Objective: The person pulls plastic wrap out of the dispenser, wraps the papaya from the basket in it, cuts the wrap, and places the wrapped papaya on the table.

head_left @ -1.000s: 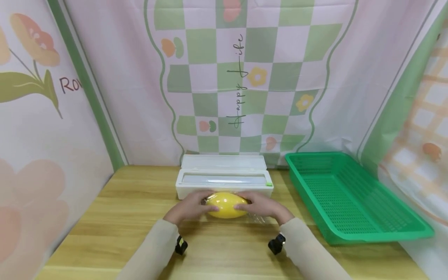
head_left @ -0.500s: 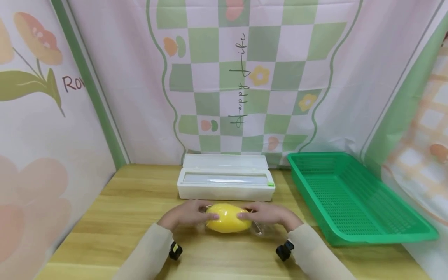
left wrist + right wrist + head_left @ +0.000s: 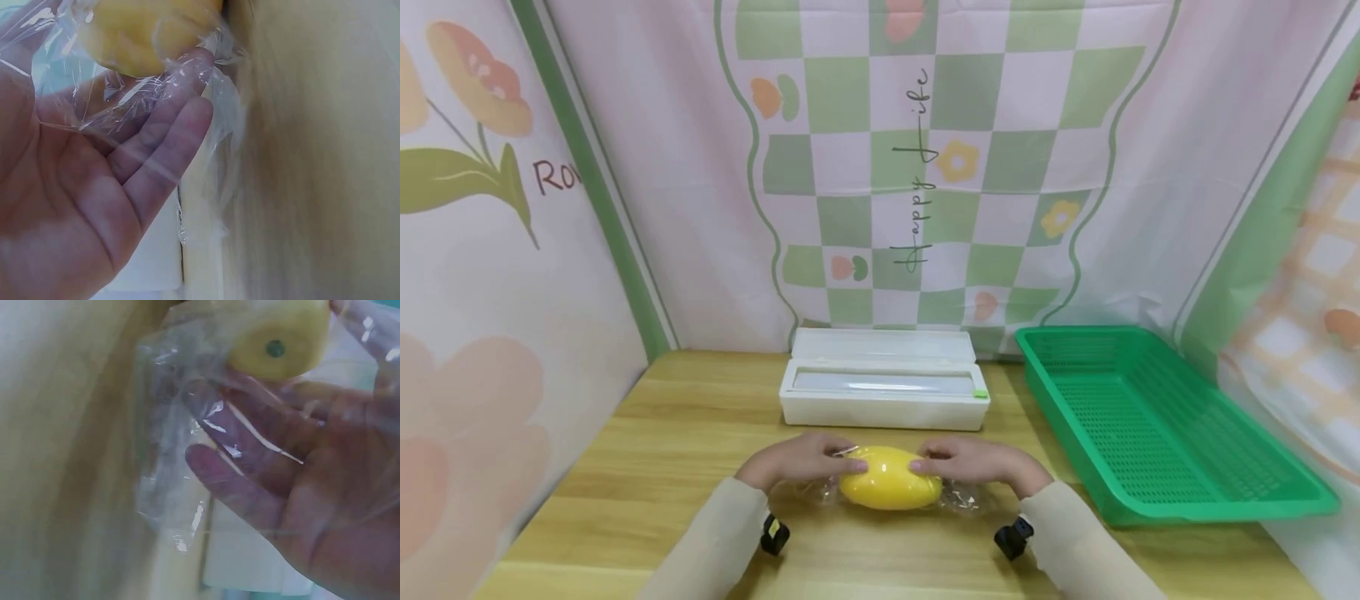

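Observation:
A glossy yellow oval fruit (image 3: 891, 478), lemon-like, is wrapped in clear cling film (image 3: 961, 495) whose loose ends spread out on both sides. My left hand (image 3: 805, 458) grips its left end, thumb on the near face and fingers behind. At the opposite end my right hand (image 3: 977, 460) holds it the same way. In the left wrist view crumpled film lies over the left fingers (image 3: 164, 140). The right wrist view shows a green spot on the fruit's end (image 3: 275, 349) and film draped across the right fingers (image 3: 234, 487).
Behind the hands stands a white cling film dispenser (image 3: 883, 412) with its lid raised and a roll inside. A green plastic basket (image 3: 1225, 507) sits at the right of the wooden table (image 3: 700, 400). Patterned cloth (image 3: 958, 92) hangs at the back and sides.
Both hands have drawn the wrapped fruit from against the dispenser toward the person. The hands have moved slightly apart, and more film shows at both ends.

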`<state>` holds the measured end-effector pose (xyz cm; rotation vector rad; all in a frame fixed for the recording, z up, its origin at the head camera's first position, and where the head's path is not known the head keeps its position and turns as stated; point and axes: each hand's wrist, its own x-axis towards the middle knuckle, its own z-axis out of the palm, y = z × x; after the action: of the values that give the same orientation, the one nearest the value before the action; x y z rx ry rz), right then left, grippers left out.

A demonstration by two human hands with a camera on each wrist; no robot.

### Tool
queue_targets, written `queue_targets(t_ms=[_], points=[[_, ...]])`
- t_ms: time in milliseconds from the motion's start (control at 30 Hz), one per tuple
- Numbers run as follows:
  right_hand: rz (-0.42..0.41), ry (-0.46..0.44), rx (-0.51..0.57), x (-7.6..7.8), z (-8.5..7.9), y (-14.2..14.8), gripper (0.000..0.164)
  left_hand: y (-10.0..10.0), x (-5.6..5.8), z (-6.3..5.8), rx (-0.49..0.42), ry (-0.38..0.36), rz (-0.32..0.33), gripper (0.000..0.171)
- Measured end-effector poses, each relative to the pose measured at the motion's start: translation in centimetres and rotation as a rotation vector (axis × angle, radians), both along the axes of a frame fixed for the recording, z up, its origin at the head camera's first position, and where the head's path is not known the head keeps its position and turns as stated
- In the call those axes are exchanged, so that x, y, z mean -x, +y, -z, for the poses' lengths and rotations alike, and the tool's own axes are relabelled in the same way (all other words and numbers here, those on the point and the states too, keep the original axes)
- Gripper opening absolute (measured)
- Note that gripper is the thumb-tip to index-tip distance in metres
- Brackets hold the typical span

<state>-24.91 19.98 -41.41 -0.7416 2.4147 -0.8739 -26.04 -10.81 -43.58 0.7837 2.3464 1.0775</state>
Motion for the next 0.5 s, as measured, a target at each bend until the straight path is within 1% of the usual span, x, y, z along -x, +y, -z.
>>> queue_targets(t_ms=[100,167,233,333,400,500], points=[[0.027,0.067,-0.027,-0.3,-0.4,-0.2,0.046,0.0,0.1,-0.1,0.022,-0.002,-0.002,0.049],[0.043,0.120,-0.022,-0.7,-0.7,-0.6,0.052,0.0,0.1,-0.2,0.030,-0.010,-0.003,0.052],[0.030,0.181,0.000,-1.1,-0.9,-1.0,0.059,0.0,0.2,-0.3,0.028,-0.026,0.002,0.051],[-0.019,0.256,0.006,-1.7,-0.9,-1.8,0.074,-0.1,0.3,-0.3,0.032,-0.034,0.002,0.050],[-0.042,0.304,-0.005,-1.9,-0.7,-2.2,0.078,-0.1,0.3,-0.3,0.045,-0.019,0.001,0.053],[-0.037,0.341,-0.015,-2.0,-0.4,-2.5,0.075,-0.4,0.3,-0.3,0.086,0.027,-0.020,0.058]])
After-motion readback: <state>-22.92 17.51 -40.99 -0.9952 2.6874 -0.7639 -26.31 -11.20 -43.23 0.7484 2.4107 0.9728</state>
